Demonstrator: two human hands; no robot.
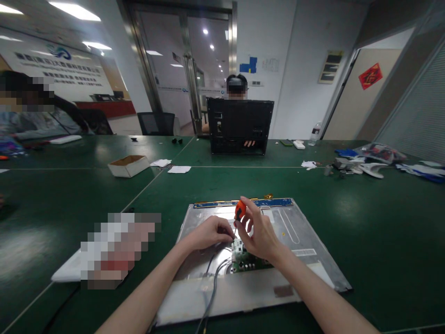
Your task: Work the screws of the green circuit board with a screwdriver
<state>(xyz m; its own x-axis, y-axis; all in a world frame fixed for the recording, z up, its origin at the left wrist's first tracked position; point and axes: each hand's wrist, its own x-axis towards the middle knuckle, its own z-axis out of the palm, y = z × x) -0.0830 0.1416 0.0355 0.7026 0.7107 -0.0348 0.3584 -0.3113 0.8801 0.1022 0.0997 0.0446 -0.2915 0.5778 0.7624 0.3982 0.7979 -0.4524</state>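
Note:
My right hand (259,229) grips the orange and black handle of a screwdriver (239,211), its shaft pointing down at the corner of a green circuit board (239,264). Close to the shaft's tip, my left hand (213,230) has its fingers pinched together at the board's edge; whether something small is between them is hidden. The board sits on the metal back of a flat display panel (302,278), which lies on the table. A blue circuit strip (278,202) runs along the panel's far edge. Dark cables (216,283) lead from the board toward me.
A white open box (128,167) and paper scraps (179,170) lie beyond the panel at left. A pixelated object (114,250) is left of my arm. Across the green table (382,222), a person sits behind an upright black monitor casing (241,123). Bags and loose parts (347,164) lie at right.

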